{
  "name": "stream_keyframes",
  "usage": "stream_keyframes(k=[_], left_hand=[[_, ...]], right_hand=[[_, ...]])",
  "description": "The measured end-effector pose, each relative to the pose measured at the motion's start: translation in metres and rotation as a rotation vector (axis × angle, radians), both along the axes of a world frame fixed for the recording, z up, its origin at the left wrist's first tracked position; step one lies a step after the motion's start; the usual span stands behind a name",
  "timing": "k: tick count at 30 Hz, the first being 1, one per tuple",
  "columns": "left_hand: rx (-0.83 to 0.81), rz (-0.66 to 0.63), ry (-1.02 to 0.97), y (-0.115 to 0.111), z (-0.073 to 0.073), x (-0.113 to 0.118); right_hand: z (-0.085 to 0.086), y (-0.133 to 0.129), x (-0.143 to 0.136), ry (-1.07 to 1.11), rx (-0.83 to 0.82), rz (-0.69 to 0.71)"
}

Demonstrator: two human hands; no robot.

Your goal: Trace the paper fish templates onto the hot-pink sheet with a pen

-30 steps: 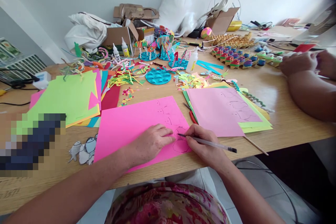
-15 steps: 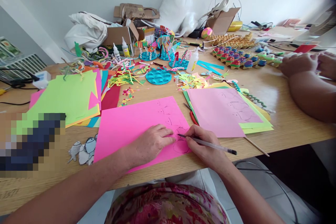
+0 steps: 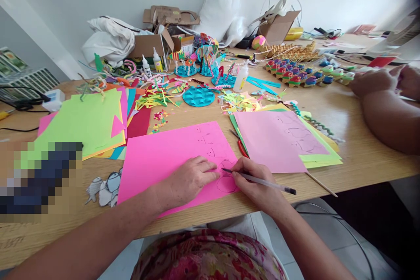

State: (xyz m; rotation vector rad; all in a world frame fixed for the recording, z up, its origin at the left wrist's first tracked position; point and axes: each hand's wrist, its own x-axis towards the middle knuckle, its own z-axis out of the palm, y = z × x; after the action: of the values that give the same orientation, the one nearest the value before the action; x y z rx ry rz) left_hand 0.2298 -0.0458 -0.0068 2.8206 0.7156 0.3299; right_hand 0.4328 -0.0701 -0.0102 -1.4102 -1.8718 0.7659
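A bright pink sheet of paper [image 3: 157,162] lies on the table before me, with pen-drawn outlines along its right side. My left hand [image 3: 192,177] rests flat on the sheet, fingers stretched towards the drawing. In my right hand [image 3: 254,181] is a pen [image 3: 262,180], pinched near its point. The pen's tip is at an outlined shape near the sheet's lower right corner, and my fingers partly cover that shape. Just beyond my right hand lie red-handled scissors [image 3: 243,148], partly under a pale pink sheet [image 3: 267,140] bearing similar outlines.
Coloured paper [image 3: 88,118] is stacked at the left, near grey fish cut-outs [image 3: 105,188]. Behind are paper scraps [image 3: 243,101], a blue scalloped disc [image 3: 198,96] and a glue bottle [image 3: 241,78]. A thin stick [image 3: 321,183] juts over the table edge. Another person's hands [image 3: 377,81] are at the right.
The pen tip has shifted very slightly at the outlined shape. My left hand stays in the same place on the pink sheet.
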Motion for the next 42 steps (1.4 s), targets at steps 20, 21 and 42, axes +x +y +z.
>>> stream_keyframes(k=[20,21,42], left_hand=[[0.013,-0.006,-0.01,0.0006,-0.0014,-0.0007],[0.012,-0.006,-0.009,0.0006,-0.0013,-0.0007],[0.032,-0.003,-0.005,0.0006,-0.0016,-0.0006]], right_hand=[[0.0004,0.0004,-0.0014,0.012,0.002,-0.021],[0.0006,0.0003,-0.0015,0.009,0.004,-0.017],[-0.0025,0.0001,-0.0005,-0.019,0.001,-0.021]])
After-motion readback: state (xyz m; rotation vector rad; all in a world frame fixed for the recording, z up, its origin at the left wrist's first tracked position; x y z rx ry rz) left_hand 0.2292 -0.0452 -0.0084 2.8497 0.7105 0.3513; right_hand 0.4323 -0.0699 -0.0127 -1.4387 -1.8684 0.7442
